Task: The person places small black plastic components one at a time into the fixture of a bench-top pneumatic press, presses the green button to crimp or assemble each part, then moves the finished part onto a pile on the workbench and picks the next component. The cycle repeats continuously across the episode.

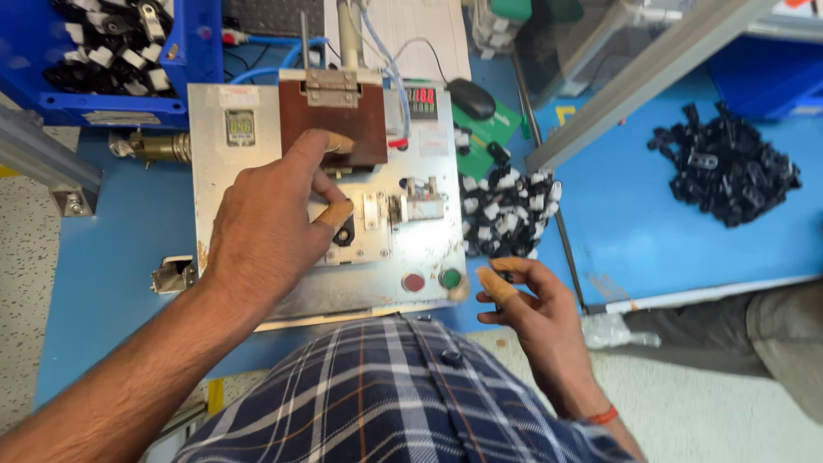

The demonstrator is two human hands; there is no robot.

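My left hand (273, 225) reaches over a metal press fixture (214, 171), its taped fingertips on the brown hinged lid (309, 116) and beside a small black part (345, 231) seated in the jig. Near the fixture's front right corner, my right hand (525, 300) holds a small black part (504, 276) between thumb and taped fingers. A pile of black and white clip parts (506, 210) lies just beyond the right hand.
A red button (413, 282) and a green button (450, 278) sit at the fixture's front. A blue bin (193, 51) of parts stands at the back left. A heap of black parts (729, 171) lies on the blue table (634, 223) at right. A black mouse (473, 99) lies behind.
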